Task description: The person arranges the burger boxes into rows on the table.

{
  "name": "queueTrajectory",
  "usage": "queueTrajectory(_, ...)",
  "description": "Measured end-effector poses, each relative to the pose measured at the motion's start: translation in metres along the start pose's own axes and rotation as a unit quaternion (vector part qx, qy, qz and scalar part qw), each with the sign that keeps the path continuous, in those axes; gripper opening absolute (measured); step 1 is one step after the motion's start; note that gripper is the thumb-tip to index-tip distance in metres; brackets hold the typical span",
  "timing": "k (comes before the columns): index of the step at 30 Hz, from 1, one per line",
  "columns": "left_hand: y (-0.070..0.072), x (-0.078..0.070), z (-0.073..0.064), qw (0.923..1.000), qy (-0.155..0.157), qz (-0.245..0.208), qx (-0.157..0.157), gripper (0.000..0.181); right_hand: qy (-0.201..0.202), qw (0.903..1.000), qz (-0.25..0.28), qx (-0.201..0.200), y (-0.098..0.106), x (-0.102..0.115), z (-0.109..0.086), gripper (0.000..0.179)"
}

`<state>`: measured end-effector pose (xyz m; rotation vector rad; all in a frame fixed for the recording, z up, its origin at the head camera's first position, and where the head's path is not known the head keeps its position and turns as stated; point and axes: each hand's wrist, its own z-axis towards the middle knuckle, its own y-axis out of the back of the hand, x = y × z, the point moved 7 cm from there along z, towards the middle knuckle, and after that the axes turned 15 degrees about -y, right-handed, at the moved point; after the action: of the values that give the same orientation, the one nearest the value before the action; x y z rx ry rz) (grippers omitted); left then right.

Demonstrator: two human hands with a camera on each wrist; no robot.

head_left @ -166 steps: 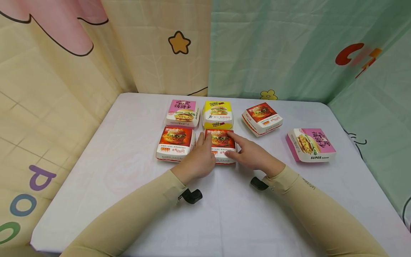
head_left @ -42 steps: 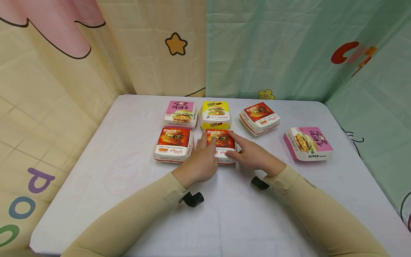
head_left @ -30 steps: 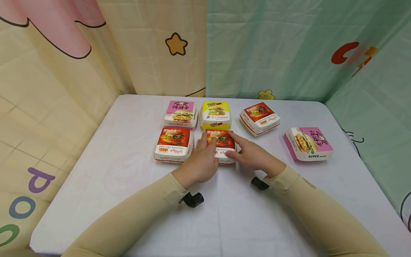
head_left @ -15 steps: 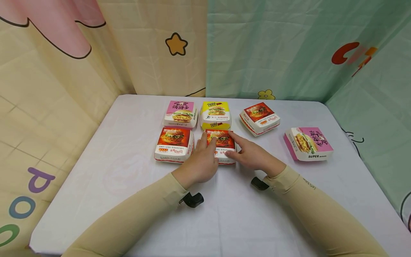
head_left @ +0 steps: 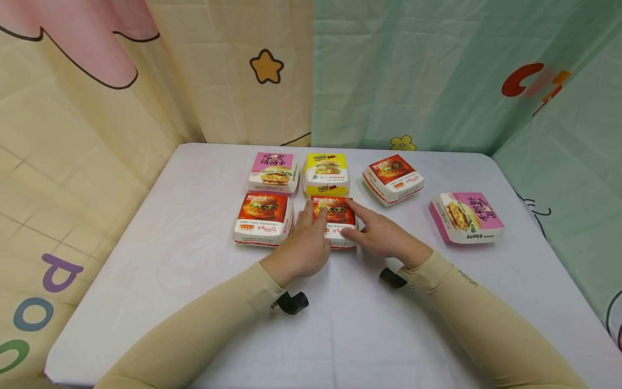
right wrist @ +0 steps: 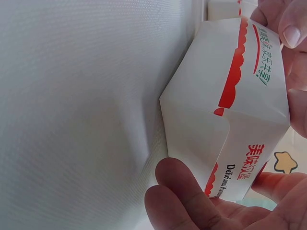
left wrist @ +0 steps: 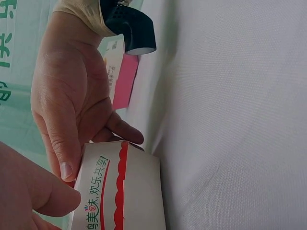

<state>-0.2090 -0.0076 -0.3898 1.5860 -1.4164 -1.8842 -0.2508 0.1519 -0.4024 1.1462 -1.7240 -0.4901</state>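
Note:
My left hand (head_left: 303,246) rests on the left side of a red-and-white burger box (head_left: 340,227), some fingers lying over its top. My right hand (head_left: 386,235) touches the same box from the right, its index finger at the far corner and its thumb nearer the front. In the right wrist view, the box's white side panel (right wrist: 244,143) faces the camera, with right-hand fingers (right wrist: 180,187) against its lower end. The box sits flat on the table. Another red burger box (head_left: 262,219) lies left of my left hand. The hands partly hide the middle box.
Behind stand a pink burger box (head_left: 274,173) and a yellow burger box (head_left: 326,175), almost touching the front pair. To the right are an angled red burger box (head_left: 393,179) and a pink burger box (head_left: 467,218). Printed curtains (head_left: 413,70) border the white table (head_left: 204,319).
My left fingers have shifted slightly further over the box top since the oldest frame. The view has moved a little. Over the last second, hands and boxes hold still.

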Motion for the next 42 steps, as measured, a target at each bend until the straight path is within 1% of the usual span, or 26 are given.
queueTrajectory(15,-0.0007,-0.0005,-0.0001,1.0,-0.001,0.007,0.004,0.072,0.01,0.9999,-0.005,-0.006,0.0003,-0.0002,0.0009,0.089)
queueTrajectory(32,-0.0037,-0.0002,0.0002,0.9998,-0.007,0.016,0.007,0.079,0.017,0.9997,-0.012,-0.009,-0.0003,0.002,-0.0004,0.088)
queueTrajectory(42,-0.0056,0.0009,0.0002,0.9998,-0.001,0.016,0.01,0.081,0.007,0.9999,-0.009,-0.001,0.0005,0.0011,-0.0026,0.089)
